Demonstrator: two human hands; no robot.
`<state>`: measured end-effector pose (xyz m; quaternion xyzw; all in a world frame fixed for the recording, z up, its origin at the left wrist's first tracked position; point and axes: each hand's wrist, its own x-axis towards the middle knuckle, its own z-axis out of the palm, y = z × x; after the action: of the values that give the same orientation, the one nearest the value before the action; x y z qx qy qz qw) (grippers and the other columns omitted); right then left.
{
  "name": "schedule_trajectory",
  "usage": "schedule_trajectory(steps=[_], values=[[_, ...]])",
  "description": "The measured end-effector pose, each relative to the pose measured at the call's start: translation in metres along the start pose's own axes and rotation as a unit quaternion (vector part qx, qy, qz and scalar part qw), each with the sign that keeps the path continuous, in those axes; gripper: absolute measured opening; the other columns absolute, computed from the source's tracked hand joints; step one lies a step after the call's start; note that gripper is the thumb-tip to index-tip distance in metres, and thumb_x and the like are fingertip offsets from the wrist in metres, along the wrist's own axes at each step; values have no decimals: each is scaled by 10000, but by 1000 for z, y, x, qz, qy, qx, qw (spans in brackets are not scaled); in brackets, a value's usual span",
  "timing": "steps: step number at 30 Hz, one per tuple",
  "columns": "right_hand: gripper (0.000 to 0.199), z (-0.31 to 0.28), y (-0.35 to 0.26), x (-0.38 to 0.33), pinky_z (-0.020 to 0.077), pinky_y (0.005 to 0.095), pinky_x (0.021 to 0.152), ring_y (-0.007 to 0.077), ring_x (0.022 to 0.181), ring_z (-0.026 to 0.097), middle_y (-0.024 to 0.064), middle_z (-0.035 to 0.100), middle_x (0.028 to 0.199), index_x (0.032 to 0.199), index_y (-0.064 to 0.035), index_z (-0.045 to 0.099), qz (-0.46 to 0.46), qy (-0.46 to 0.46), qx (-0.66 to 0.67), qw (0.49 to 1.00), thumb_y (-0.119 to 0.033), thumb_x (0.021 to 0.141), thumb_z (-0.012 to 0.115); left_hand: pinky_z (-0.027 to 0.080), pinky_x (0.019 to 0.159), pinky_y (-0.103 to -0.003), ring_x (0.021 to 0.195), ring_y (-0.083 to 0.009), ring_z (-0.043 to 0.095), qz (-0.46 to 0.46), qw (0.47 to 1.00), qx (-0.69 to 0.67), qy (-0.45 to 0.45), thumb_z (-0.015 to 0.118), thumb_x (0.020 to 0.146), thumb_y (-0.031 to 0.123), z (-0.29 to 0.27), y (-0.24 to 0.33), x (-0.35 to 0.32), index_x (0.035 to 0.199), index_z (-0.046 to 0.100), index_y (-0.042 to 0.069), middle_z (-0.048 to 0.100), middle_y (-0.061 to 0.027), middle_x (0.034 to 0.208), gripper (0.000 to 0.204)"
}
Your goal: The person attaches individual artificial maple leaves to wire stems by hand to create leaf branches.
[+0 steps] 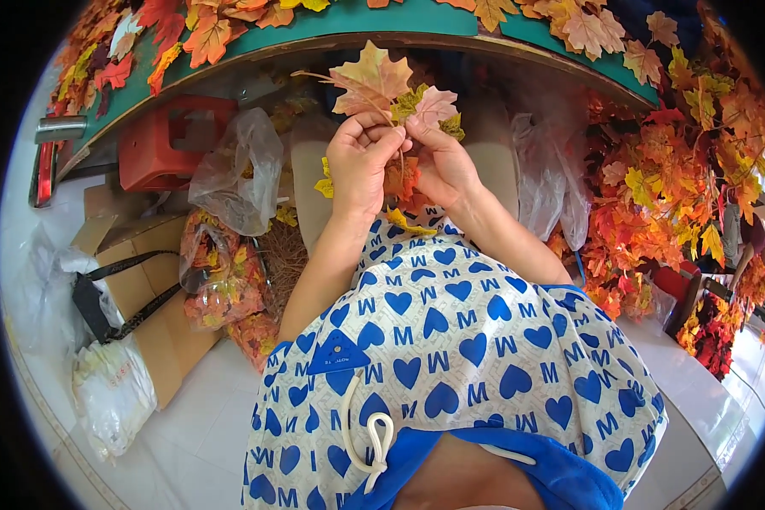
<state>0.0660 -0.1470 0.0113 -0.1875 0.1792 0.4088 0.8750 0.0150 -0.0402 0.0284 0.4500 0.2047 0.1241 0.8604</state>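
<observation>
Pinching artificial leaves [408, 101] between thumb and fingertips of both left hand [361, 166] and right hand [446, 168], close together at upper centre of the frame. Holding a tan-orange leaf [371, 78] above the left hand and a pale pink leaf [436, 105] by the right. Facing a green counter [399, 19] strewn with more leaves [208, 40] along the top edge.
</observation>
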Motion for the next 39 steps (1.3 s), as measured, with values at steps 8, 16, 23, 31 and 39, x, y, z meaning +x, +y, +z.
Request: schedule_trajectory(steps=[8,16,23,31,39], values=[[111,-5,0,1,472,233,662,104,690,569,41,607,758,842,12,615,-170,-49,-214,961,-90,880,602,516,653,-215,692,-121,614,42,999,-24,-20,621,793,-83,-1,-7,5,983,563,-38,629,-91,833,204],[61,-11,-3,-5,486,244,667,108,711,594,51,627,778,803,12,606,-268,-28,-489,830,-39,836,612,514,732,-260,801,-140,610,57,995,77,42,608,852,29,-8,-12,5,1028,574,1,611,-56,926,182],[199,-32,13,-11,467,314,674,224,783,606,100,616,875,942,-60,611,-426,-68,-624,652,-68,753,675,489,735,-261,765,-136,601,102,994,7,-23,685,818,109,-28,-17,14,1007,610,-22,636,-64,922,242],[218,-25,-37,-11,433,238,510,131,630,539,8,569,850,918,-125,642,-555,-250,-772,182,-221,724,663,497,681,-248,725,-143,603,-26,994,100,-35,615,855,28,-35,-6,24,958,613,-61,637,-82,822,136],[322,11,-56,-7,496,270,590,162,754,598,64,609,997,1005,-56,620,-472,-390,-786,88,-164,707,561,500,655,-245,684,-156,594,-28,996,76,41,593,863,32,-55,-31,24,1035,543,-18,593,-63,786,186]])
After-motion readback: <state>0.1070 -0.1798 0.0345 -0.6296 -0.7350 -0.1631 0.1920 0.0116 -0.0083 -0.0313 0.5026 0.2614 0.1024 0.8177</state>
